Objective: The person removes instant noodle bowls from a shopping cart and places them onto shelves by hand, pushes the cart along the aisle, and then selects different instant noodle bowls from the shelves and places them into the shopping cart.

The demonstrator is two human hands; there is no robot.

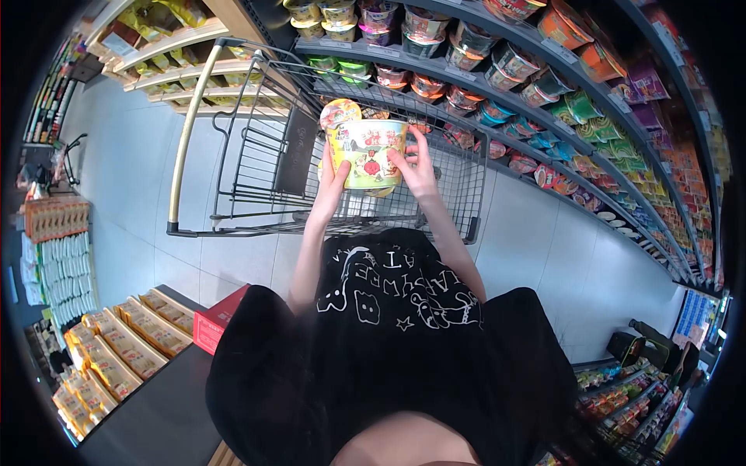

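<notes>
Between my two hands is a yellow and green instant-noodle bucket [373,159], held upright over the shopping cart. My left hand [334,182] grips its left side, fingers wrapped round the edge. On the right side, my right hand [416,163] presses its thumb against the front of the bucket, with the fingers behind the rim. Another round tub with an orange and red lid [340,114] shows just behind the bucket at its upper left; what supports it is hidden. The wire shopping cart [256,175] lies beneath and around the hands.
Shelves of noodle tubs [466,66] curve along the top and right. Wooden shelves with yellow bags [167,62] are at the upper left. Boxes of packets [116,349] and a red sign [217,318] sit at the lower left. More shelved goods [637,404] appear lower right.
</notes>
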